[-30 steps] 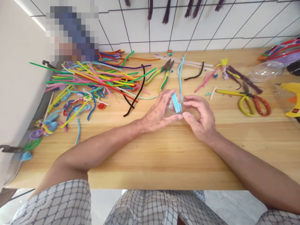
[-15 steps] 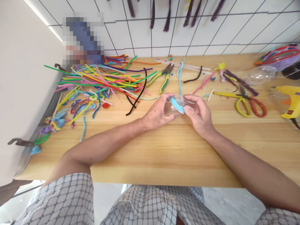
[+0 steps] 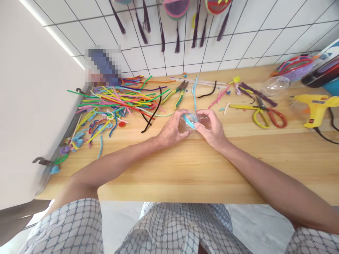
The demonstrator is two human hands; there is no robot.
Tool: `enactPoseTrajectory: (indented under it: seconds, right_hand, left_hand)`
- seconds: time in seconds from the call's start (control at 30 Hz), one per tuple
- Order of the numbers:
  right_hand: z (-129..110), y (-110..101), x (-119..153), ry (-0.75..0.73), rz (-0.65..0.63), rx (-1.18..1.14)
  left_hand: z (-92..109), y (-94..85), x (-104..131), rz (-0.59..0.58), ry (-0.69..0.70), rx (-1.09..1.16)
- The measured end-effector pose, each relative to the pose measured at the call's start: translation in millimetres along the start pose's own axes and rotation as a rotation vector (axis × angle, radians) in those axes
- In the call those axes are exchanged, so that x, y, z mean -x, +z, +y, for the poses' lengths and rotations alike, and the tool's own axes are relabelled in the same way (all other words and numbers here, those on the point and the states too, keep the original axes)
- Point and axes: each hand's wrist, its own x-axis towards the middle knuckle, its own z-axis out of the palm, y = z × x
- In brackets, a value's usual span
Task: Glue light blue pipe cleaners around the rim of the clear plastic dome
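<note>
Over the middle of the wooden table (image 3: 169, 173), a clear plastic ball (image 3: 195, 118) with a light blue pipe cleaner band (image 3: 189, 121) round it sits between both hands. My left hand (image 3: 172, 129) grips its left side, fingers over the top and thumb underneath. From the right, my right hand (image 3: 213, 129) curls round the ball, its thumb on the blue band. A light blue pipe cleaner (image 3: 194, 93) lies just beyond the ball. Behind my left hand are pliers (image 3: 178, 94) with green and yellow handles.
Many coloured pipe cleaners (image 3: 119, 98) are heaped at the left. Scissors (image 3: 262, 112), a yellow glue gun (image 3: 315, 107) with a cord and a clear plastic shell (image 3: 275, 85) lie at the right. Purple tassels (image 3: 177, 41) hang along the tiled wall.
My view has tilted up and turned a little to the right, so hanging round ornaments now show above. Both hands keep hold of the ball, with little change in grip.
</note>
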Motion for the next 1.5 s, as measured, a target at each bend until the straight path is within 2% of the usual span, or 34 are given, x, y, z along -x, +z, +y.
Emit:
enactPoseTrajectory:
  seconds: [0.1,0.3,0.47,0.7,0.9,1.03,1.23,1.5]
  right_hand:
    - [-2.9,-0.6,0.3,-0.025,-0.008,0.007]
    - [-5.0,0.5,2.8,-0.070,-0.043,0.002]
    - [0.2,-1.6,6.1,-0.072,-0.082,-0.051]
    - [1.6,-8.2,9.9,0.076,-0.108,-0.002]
    - [-1.9,-13.8,12.2,0.038,-0.122,0.027]
    - [-0.7,-18.4,12.2,0.027,-0.147,0.074]
    - [-1.3,-22.3,10.9,0.033,-0.192,0.100]
    - [-0.2,-21.2,10.4,0.035,-0.174,0.077]
  left_hand:
    - [2.5,-7.2,2.5,-0.054,-0.006,0.015]
    - [2.7,-23.6,8.8,-0.108,0.072,0.118]
    - [2.2,-29.9,11.7,-0.105,-0.066,0.254]
    - [-4.7,-25.9,11.6,-0.091,-0.076,0.354]
    - [-4.7,-27.7,8.8,-0.049,-0.062,0.505]
    - [-5.4,-28.7,6.1,-0.028,-0.102,0.479]
    - [-10.6,-19.8,4.1,0.014,-0.107,0.488]
    - [-14.1,-11.1,5.8,0.028,-0.180,0.573]
